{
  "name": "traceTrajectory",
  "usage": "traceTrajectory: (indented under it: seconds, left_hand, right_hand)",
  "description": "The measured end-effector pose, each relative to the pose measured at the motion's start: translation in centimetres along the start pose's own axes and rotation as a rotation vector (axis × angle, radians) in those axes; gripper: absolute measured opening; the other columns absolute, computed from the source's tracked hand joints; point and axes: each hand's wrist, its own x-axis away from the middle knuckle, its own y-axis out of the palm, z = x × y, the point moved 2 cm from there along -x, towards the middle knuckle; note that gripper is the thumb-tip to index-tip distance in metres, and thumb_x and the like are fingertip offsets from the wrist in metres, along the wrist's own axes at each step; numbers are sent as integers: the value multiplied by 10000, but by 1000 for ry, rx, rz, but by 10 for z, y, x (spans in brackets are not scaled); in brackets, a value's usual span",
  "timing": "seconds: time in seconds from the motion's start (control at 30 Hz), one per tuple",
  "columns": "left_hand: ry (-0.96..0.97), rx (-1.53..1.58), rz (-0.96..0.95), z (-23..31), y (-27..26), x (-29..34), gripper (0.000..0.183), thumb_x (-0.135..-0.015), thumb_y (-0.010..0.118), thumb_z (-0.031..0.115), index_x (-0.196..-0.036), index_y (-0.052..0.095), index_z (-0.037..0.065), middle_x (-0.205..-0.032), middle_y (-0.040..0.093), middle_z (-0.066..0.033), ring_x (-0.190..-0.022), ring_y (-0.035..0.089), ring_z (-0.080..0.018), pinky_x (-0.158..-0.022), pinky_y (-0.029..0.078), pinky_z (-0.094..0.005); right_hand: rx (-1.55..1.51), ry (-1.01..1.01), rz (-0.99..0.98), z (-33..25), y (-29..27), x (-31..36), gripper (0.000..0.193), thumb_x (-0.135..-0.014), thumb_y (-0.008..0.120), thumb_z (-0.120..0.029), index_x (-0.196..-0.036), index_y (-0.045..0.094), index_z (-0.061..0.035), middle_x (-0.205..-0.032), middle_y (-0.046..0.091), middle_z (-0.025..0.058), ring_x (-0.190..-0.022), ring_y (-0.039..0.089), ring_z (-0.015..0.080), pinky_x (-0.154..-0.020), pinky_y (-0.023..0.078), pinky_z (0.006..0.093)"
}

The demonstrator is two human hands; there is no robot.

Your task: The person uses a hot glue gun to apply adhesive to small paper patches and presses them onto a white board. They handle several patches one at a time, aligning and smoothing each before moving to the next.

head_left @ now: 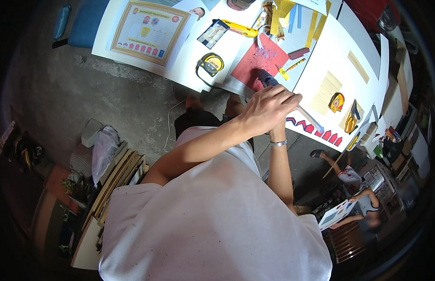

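Note:
My left hand is closed with its fingers curled, above the table's near edge. A dark ribbed grip sticks out at its far side. A narrow pale flat strip with a bluish end comes out at its right, in line with the grip. They look like one long tool, but the hand covers the join. My right hand, with a metal watch band on the wrist, is just beneath and mostly covered; its fingers are hidden. Under the grip's far end lies a red sheet scattered with shavings.
Around the red sheet lie a yellow tape measure, a yellow cutter and a maroon block. Rightward are a round-topped badge, orange-handled pliers and red cut-outs. A framed certificate lies left. Another person holds a board.

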Motion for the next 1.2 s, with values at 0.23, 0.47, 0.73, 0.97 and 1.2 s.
traceTrajectory:
  seconds: [0.23, 0.47, 0.73, 0.97, 1.2]
  left_hand:
    - [0, 34, 5, -3, -14, 4, 502, -851, 792, 285, -1265, 664, 30, -1162, 698, -114, -1082, 652, -284, -957, 526, -412]
    - [-527, -380, 63, -124, -75, 66, 522, -858, 797, 330, -1246, 635, 20, -1216, 629, -194, -1168, 576, -393, -1016, 448, -480]
    - [-602, -530, 10, -219, -72, 33, 525, -891, 756, 358, -1256, 619, 6, -1208, 622, -198, -1182, 578, -380, -1001, 461, -482]
    - [-643, -714, -181, -233, -65, 3, 607, -824, 823, 384, -1263, 596, 32, -1230, 609, -161, -1208, 572, -327, -1026, 441, -448]
    - [-632, -756, -228, -229, -60, 4, 689, -764, 863, 388, -1276, 581, 23, -1248, 581, -166, -1209, 563, -337, -1030, 439, -462]
  right_hand:
    - [159, 0, -55, -16, -24, 4, 315, -903, 742, -215, -981, 670, 82, -710, 676, 136, -604, 674, 205, -542, 523, 361]
    - [-268, 422, -75, -37, -46, 20, 245, -933, 706, -134, -1028, 671, 89, -794, 689, 90, -519, 651, 146, -460, 524, 286]
    - [-323, 391, -76, -54, -55, 19, 249, -954, 693, -129, -1065, 673, 92, -873, 696, 101, -529, 647, 147, -457, 523, 272]
    - [-484, 394, -58, -74, -67, 25, 256, -967, 679, -141, -1078, 675, 90, -966, 718, 109, -533, 648, 151, -478, 525, 261]
    - [-494, 369, -50, -87, -75, 23, 257, -949, 686, -144, -1073, 676, 82, -858, 681, 80, -553, 650, 135, -465, 507, 250]
